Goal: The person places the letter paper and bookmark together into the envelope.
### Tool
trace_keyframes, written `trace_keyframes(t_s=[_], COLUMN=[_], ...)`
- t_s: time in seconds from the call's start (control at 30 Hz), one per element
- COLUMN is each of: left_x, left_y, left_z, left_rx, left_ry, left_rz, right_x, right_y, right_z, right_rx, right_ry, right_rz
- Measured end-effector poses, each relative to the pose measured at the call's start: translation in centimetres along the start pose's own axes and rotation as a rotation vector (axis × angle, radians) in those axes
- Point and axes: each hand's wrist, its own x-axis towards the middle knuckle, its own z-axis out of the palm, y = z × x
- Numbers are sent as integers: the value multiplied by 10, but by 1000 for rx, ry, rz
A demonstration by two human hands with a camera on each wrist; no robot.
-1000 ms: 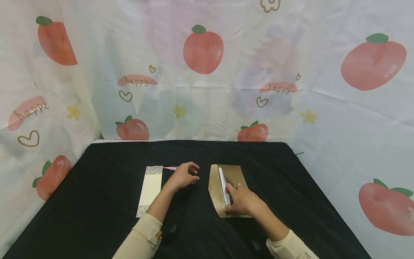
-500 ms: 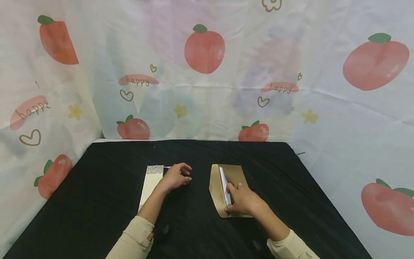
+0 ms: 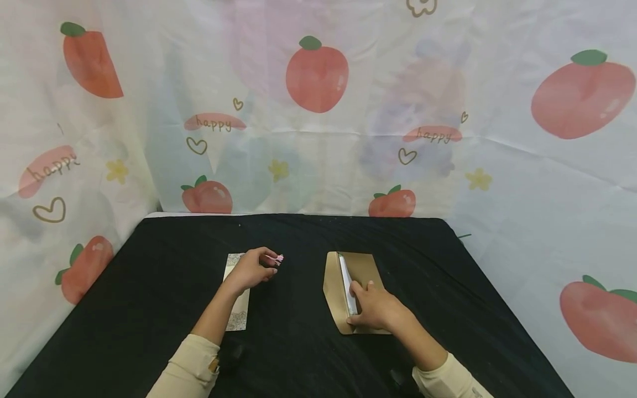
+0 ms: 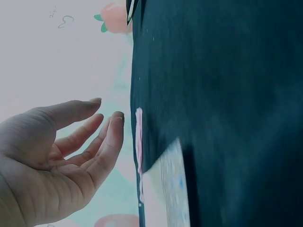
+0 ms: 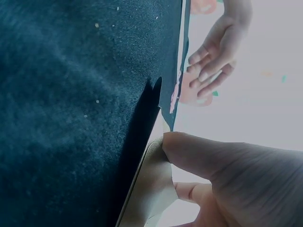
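We see the gold envelope (image 3: 364,266) at 5 o'clock in the head view, flap toward 9, a white sheet (image 3: 345,275) showing in its mouth. The right hand (image 3: 374,307) pinches the mouth's edge. At 9 o'clock from it, we find the left hand (image 3: 250,270), fingers loosely bent, grasping nothing, above a cream card (image 3: 240,310) with a pink tassel (image 4: 138,142) on the black-covered counter (image 3: 298,354).

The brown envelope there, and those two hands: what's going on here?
Someone's right hand holds the brown envelope at its opening, where something white shows. Their left hand hovers over a pale strip with a pink tassel, its fingers loosely curved and holding nothing. The strip lies on black cloth.
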Motion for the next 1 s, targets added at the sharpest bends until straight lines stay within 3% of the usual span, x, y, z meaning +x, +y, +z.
trace_keyframes(t_s=[0.4, 0.7, 1.0], left_x=[-13, -21, -28], left_y=[-18, -26, -35], left_z=[-28, -39, -56], left_rx=[69, 55, 128], left_ry=[25, 51, 71], left_rz=[-15, -71, -150], right_x=[1, 1, 3], right_y=[-1, 0, 1], right_z=[-1, -1, 0], right_rx=[5, 2, 4], right_ry=[-4, -22, -26], right_rz=[-7, -4, -4])
